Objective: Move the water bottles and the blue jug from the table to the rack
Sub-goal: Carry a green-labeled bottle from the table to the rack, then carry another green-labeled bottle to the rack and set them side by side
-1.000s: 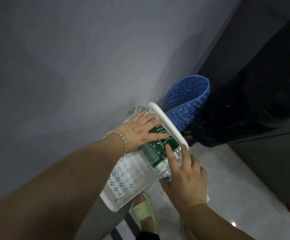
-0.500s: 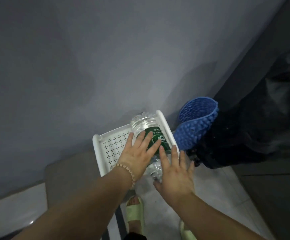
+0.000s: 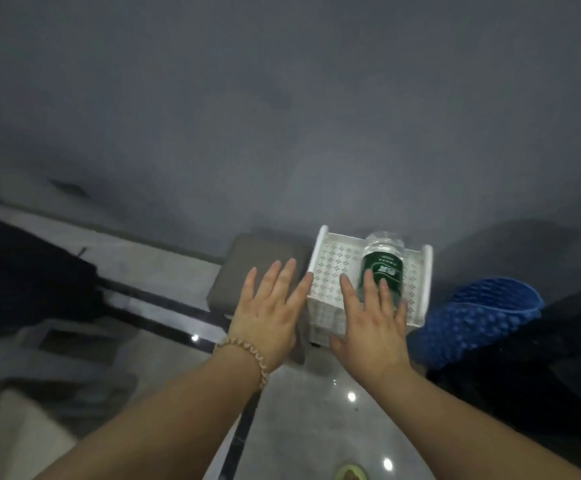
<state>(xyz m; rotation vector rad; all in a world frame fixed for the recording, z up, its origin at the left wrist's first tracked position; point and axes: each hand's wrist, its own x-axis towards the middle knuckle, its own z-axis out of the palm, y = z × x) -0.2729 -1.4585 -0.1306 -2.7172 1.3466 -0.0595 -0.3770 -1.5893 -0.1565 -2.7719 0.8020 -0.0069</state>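
A clear water bottle (image 3: 382, 259) with a dark green label lies on its side on the top shelf of a white perforated rack (image 3: 330, 271) against the grey wall. My right hand (image 3: 372, 323) is spread flat over the near end of the bottle, fingers apart, not wrapped around it. My left hand (image 3: 270, 313), with a beaded bracelet on the wrist, hovers open just left of the rack and holds nothing. No blue jug is in view.
A grey square stool (image 3: 258, 271) stands left of the rack. A blue nubbed mat (image 3: 476, 317) leans against dark fabric at the right. Glossy tiled floor (image 3: 317, 427) lies below. Dark furniture sits at the far left.
Both hands have come off the bottle, which now lies alone on the rack. My left hand has moved left, clear of the rack. The view has pulled back and swung left.
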